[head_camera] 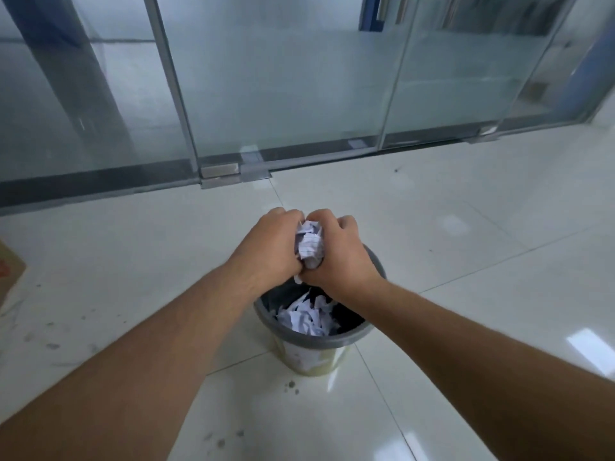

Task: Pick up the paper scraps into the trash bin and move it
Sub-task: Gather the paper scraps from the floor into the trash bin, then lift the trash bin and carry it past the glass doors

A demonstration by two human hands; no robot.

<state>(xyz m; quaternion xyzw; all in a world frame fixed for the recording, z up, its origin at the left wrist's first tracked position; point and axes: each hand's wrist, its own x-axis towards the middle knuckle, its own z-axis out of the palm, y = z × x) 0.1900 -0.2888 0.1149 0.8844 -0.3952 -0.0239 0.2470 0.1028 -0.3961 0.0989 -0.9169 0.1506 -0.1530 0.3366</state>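
Note:
A small trash bin [336, 339] with a grey rim and a pale yellowish body stands on the tiled floor at the centre. Several white paper scraps [307, 319] lie inside it. Just above the bin's far rim, my left hand [269, 242] and my right hand [339, 251] press together around a bunch of crumpled lined paper scraps [309, 246]. Both hands are closed on that bunch, and most of it is hidden between the palms.
A frosted glass wall [283, 78] with metal frames and a dark floor track runs across the back. A cardboard box corner [8, 274] shows at the left edge. Dark smudges [291, 387] mark the glossy white tiles near the bin.

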